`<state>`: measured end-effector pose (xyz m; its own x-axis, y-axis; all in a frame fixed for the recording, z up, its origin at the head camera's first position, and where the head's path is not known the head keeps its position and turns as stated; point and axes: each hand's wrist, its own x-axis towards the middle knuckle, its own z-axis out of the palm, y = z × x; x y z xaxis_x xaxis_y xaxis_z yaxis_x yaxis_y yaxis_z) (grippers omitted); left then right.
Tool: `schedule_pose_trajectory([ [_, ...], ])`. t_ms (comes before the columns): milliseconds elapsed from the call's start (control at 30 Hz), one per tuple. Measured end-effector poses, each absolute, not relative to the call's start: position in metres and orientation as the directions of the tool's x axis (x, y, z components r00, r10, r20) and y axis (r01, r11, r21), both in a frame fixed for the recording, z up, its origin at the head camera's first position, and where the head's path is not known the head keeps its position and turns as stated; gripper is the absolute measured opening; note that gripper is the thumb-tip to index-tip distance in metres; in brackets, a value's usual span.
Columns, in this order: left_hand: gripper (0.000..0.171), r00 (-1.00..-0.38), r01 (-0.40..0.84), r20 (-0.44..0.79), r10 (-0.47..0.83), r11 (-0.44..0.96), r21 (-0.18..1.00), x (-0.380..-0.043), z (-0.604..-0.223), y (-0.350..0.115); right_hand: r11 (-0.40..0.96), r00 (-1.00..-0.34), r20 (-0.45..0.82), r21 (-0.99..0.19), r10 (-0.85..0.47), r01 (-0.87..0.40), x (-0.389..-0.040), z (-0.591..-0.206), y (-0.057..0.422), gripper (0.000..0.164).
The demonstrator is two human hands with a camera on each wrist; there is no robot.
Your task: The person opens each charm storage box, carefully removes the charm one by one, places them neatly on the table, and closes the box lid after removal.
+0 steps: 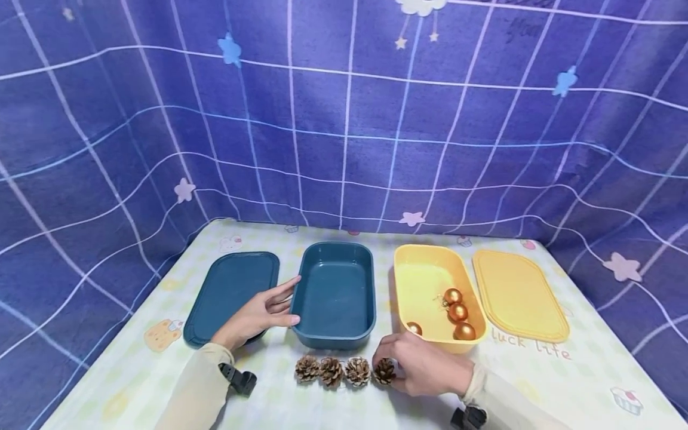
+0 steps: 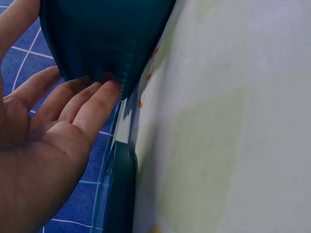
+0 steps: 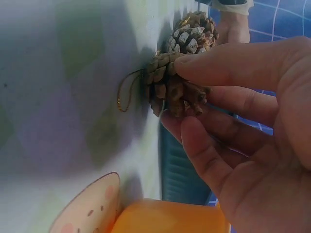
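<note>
My right hand (image 1: 427, 365) holds the rightmost pine cone (image 1: 384, 371) of a row, thumb on one side and fingers on the other. In the right wrist view a gold cord loop lies on the cloth beside that pine cone (image 3: 165, 85). Three more pine cones stand to its left, the closest being a pale-tipped pine cone (image 1: 357, 371). The fingers of my left hand (image 1: 260, 313) are extended against the left wall of a dark blue container (image 1: 334, 343), whose inside shows bare. The left wrist view has the fingertips at this container's side (image 2: 107, 39).
A yellow container (image 1: 421, 272) on the right holds several shiny copper-coloured balls (image 1: 458, 313). Its yellow lid (image 1: 518, 292) lies to its right. A dark blue lid (image 1: 236, 286) lies left of the blue container, partly under my left hand. A blue grid-patterned curtain (image 1: 344, 119) rises behind the table.
</note>
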<state>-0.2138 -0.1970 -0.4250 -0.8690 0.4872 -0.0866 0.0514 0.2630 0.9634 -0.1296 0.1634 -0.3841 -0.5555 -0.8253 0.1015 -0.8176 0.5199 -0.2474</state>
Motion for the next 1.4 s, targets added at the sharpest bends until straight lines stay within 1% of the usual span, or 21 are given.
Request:
schedule_pose_trajectory([
  [233,0.082,-0.893,0.121,-0.021,0.45,0.283,0.952,-0.208,-0.425,-0.215,0.518,-0.556,0.081,-0.271,-0.827,-0.811,-0.142,-0.383,0.151,0.036],
  [433,0.082,-0.907,0.112,-0.032,0.421,0.315,0.943,-0.205,-0.424,-0.221,0.536,-0.573,0.059,-0.289,-0.817,-0.794,-0.145,-0.384,0.146,0.039],
  [567,0.082,-0.905,0.132,-0.018,0.425,0.321,0.938,-0.205,-0.425,-0.223,0.552,-0.588,0.055,-0.282,-0.807,-0.785,-0.144,-0.385,0.146,0.042],
  [800,0.082,-0.899,0.142,-0.01,0.437,0.312,0.94,-0.207,-0.425,-0.219,0.551,-0.588,0.071,-0.274,-0.806,-0.788,-0.142,-0.388,0.149,0.043],
  [1233,0.083,-0.875,0.13,-0.033,0.482,0.301,0.945,-0.213,-0.43,-0.204,0.579,-0.658,0.089,-0.398,-0.747,-0.711,-0.131,-0.387,0.168,0.041],
  [1400,0.082,-0.874,0.117,-0.043,0.484,0.295,0.948,-0.216,-0.43,-0.197,0.557,-0.655,0.155,-0.406,-0.74,-0.725,-0.129,-0.382,0.176,0.037],
])
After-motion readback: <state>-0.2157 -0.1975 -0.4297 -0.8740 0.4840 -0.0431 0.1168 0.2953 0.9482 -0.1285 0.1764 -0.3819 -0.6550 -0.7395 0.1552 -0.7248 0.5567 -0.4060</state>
